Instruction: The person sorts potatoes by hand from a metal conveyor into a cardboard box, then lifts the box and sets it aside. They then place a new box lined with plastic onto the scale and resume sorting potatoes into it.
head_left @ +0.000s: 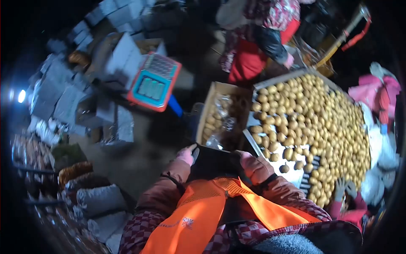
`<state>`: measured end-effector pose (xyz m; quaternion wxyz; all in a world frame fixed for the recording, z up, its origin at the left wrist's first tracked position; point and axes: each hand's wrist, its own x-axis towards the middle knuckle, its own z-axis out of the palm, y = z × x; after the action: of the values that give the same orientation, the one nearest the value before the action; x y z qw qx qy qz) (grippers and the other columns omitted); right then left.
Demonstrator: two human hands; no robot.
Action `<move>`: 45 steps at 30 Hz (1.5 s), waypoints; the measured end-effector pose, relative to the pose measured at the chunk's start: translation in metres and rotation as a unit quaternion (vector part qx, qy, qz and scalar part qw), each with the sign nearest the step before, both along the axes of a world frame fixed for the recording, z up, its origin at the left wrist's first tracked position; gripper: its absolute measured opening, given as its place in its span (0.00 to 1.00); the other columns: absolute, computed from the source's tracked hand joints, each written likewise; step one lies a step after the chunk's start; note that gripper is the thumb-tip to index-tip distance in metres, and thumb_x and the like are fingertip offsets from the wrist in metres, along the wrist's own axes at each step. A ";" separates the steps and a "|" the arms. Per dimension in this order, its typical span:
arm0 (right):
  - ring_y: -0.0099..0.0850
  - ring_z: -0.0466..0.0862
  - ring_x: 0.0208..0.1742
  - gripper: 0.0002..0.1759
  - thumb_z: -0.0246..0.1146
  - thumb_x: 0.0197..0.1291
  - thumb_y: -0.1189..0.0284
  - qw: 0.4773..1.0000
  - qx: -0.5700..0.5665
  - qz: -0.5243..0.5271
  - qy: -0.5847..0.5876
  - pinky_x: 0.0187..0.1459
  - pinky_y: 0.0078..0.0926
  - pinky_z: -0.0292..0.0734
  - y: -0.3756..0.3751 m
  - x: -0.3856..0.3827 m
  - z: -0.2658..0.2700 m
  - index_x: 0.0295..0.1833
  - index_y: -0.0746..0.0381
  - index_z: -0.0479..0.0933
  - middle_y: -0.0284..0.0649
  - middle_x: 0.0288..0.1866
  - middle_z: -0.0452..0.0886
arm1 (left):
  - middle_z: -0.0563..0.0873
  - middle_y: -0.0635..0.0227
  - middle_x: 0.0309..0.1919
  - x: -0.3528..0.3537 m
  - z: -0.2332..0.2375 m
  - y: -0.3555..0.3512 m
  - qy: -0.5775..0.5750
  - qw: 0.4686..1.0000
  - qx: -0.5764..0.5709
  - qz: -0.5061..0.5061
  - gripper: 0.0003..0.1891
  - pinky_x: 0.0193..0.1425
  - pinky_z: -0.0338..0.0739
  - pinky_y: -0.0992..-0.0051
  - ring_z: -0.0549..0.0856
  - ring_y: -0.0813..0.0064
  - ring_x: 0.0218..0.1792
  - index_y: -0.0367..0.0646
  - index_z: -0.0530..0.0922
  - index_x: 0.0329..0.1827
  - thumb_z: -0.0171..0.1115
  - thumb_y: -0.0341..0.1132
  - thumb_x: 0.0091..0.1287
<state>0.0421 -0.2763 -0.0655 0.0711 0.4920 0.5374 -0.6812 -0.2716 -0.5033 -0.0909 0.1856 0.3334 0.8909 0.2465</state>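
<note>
Head view: dark object (211,163) gripped at both ends.
Left hand (187,154) fingers curled over left edge, right hand (249,163) fingers wrapped on right edge; held just below box (224,114), beside fruit table (287,76).

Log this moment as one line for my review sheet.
left hand: grips dark flat object | right hand: grips its other side | ahead: cardboard box holding round produce | beside it: produce-heaped table

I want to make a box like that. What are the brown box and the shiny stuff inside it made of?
The box looks like cardboard: dull brown, flat stiff walls. The lining inside is probably thin clear plastic film: it crinkles and glints.
</note>
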 end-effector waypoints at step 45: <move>0.30 0.84 0.51 0.24 0.72 0.59 0.72 0.967 0.186 0.108 -0.134 0.53 0.32 0.80 -0.296 -0.507 -0.072 0.61 0.63 0.79 0.41 0.51 0.86 | 0.88 0.61 0.54 -0.726 0.025 -0.489 -0.103 0.950 -0.250 0.156 0.23 0.59 0.79 0.67 0.85 0.61 0.59 0.42 0.78 0.63 0.57 0.46 0.71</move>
<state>-0.4647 -0.5720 -0.1377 0.1227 0.5228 0.6899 -0.4855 -0.9973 -0.9919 -0.0660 0.3130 0.1062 0.9408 0.0746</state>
